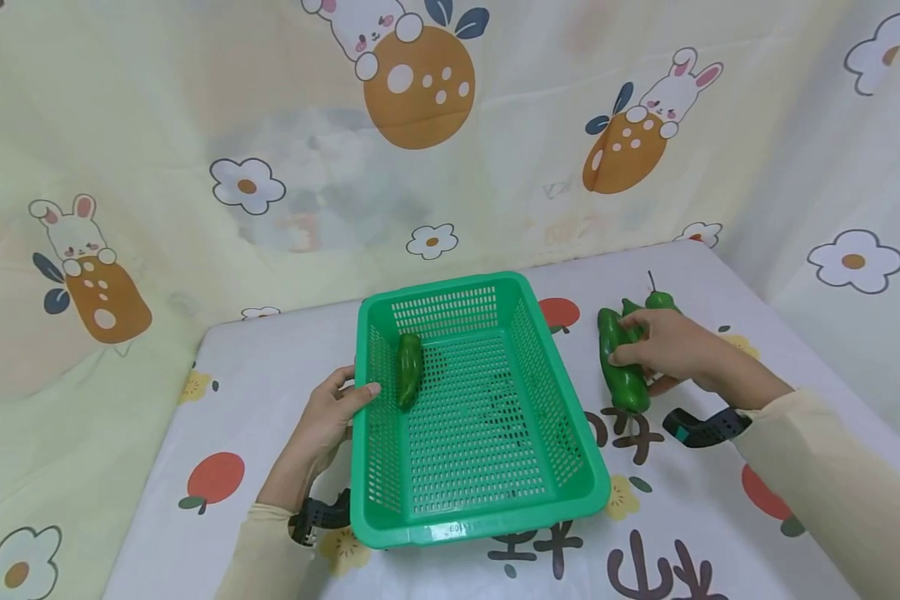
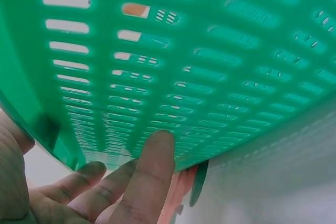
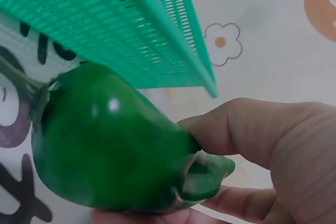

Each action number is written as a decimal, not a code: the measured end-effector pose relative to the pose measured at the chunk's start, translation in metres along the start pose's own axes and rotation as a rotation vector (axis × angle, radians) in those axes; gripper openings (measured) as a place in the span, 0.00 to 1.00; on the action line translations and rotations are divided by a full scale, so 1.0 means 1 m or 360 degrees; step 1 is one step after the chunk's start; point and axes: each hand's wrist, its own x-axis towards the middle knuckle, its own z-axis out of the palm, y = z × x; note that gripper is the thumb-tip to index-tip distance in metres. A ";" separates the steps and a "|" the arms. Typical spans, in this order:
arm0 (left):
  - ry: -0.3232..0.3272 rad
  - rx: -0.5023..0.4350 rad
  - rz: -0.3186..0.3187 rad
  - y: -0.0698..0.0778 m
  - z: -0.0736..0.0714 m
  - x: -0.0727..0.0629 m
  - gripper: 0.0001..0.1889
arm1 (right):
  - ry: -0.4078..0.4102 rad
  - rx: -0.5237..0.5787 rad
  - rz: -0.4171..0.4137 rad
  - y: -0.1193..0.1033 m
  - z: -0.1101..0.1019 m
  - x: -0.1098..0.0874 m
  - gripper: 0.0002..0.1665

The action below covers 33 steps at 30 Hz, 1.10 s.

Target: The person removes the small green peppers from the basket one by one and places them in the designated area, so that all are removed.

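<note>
A green plastic basket (image 1: 450, 531) with slotted walls is in the middle of the head view. My left hand (image 1: 337, 408) grips its left side, thumb over the rim, with the other fingers against the outside wall in the left wrist view. One green pepper (image 1: 409, 371) lies inside along the left wall. Right of the basket, my right hand (image 1: 667, 346) holds a long green pepper (image 3: 110, 140) between thumb and fingers, its stem end toward me. Beyond that hand another green pepper (image 1: 660, 300) shows its thin stem; a further pepper tip pokes out beside the fingers.
A white cloth (image 1: 270, 467) printed with fruit, flowers and dark lettering covers the table. Patterned curtains (image 1: 307, 217) with rabbits and flowers hang behind it and on both sides. Each wrist wears a black strap (image 1: 708, 427).
</note>
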 end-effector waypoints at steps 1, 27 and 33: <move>0.0002 0.0005 -0.0001 0.000 0.000 0.000 0.28 | 0.0000 -0.0002 0.0009 0.003 0.001 -0.001 0.48; -0.0001 0.0019 -0.0016 -0.002 0.002 -0.001 0.28 | 0.0026 -0.0074 0.0121 0.047 0.008 -0.015 0.47; -0.0002 0.0007 -0.0009 -0.002 0.001 0.000 0.29 | 0.0007 -0.0103 0.0120 0.052 0.010 -0.015 0.46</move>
